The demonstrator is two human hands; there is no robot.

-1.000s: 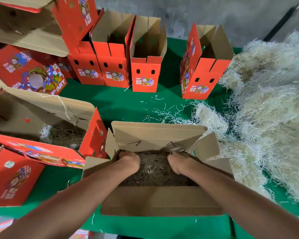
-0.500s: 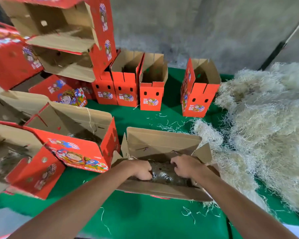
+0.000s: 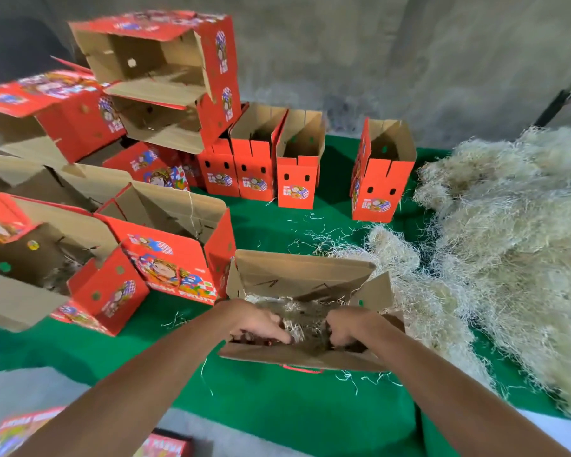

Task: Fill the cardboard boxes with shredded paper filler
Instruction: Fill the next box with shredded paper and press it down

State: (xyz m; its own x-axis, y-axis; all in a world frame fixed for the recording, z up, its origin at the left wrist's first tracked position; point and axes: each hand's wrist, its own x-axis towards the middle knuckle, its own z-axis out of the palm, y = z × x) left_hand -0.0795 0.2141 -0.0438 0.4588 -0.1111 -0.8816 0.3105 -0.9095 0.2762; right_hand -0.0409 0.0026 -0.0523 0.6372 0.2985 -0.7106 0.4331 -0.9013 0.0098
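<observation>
Filled red boxes [image 3: 165,255] lie at nine o'clock. At six, the open box [image 3: 304,278] on the green desk [image 3: 277,407] holds filler [image 3: 302,319]; left hand [image 3: 256,323] and right hand [image 3: 350,328] curl into it. At three, the filler heap [image 3: 508,245].

Cardboard boxes [image 3: 175,262]: red-orange outside, plain brown inside; multicolour cartoon print with blue-white checker patches on sides. Open box [image 3: 302,278]: brown flaps. Shredded paper filler [image 3: 508,252]: pale straw-beige. Table cover [image 3: 277,404]: solid green. Wall [image 3: 376,61]: mottled grey.
</observation>
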